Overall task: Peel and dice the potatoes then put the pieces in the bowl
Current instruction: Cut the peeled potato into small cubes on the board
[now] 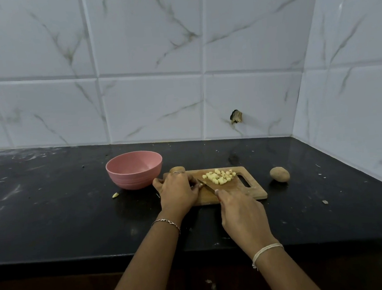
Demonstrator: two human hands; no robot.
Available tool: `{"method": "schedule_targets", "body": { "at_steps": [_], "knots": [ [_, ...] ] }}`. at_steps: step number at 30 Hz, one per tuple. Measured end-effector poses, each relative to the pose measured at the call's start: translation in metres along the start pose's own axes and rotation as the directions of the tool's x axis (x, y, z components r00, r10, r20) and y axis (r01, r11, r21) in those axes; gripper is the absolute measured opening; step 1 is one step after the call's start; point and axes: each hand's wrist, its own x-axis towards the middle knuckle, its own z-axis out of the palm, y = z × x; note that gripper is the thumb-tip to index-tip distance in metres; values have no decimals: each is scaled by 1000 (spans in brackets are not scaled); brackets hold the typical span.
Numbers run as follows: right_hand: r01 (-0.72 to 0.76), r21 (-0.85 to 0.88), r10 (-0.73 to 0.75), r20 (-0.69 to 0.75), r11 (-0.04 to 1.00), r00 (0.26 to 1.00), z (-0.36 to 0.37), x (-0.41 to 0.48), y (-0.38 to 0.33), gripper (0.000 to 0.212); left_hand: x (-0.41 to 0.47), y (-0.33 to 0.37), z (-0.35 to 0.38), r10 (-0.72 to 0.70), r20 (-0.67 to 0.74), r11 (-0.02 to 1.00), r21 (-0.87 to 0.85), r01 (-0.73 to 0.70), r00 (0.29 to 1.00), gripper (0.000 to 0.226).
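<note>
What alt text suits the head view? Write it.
A right hand holds a knife on a wooden board, the left hand curled beside the blade. Potato cubes lie on it; a pink bowl and two whole potatoes sit nearby.

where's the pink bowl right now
In the head view, the pink bowl sits on the black counter at centre-left, just left of the wooden cutting board and close beside the left hand.

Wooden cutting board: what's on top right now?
A pile of pale diced potato pieces and the blade of a metal knife rest on the wooden cutting board. The left hand covers its left end; what it steadies there is mostly hidden.
</note>
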Motion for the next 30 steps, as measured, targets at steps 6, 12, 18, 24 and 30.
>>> {"method": "schedule_targets", "body": {
  "at_steps": [6,12,18,24,30],
  "knots": [
    [-80,29,81,-53,996,995,1,-5,2,43,2,0,1,-11,35,1000,-6,12,999,15],
    [-6,103,17,-109,995,994,0,-7,3,37,1,-4,-5,-141,-23,974,-184,135,990,16],
    [54,102,-46,-77,993,996,-2,-3,9,35,1,-8,-6,-252,-65,918,-331,217,965,24],
    [50,-32,-53,-102,998,993,0,15,20,33,2,-10,-3,-250,-73,930,-295,219,965,25],
    [-60,-30,55,-150,998,987,-1,22,24,29,4,-11,-2,-290,-81,926,-277,258,953,23]
  ]
}}
